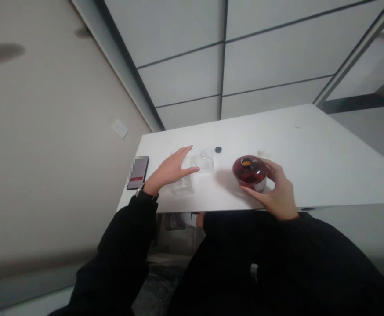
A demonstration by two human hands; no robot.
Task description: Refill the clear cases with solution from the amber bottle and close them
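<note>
My right hand wraps around a dark red-brown round bottle that stands on the white table; its mouth is open and shows orange inside. My left hand lies flat with fingers stretched out, resting against a clear glass container. A second clear piece sits just below that hand. A small black cap lies on the table behind the containers, apart from both hands.
A phone with a dark screen lies at the table's left edge. A small clear object sits behind the bottle. A beige wall with a socket runs on the left, glass panels behind.
</note>
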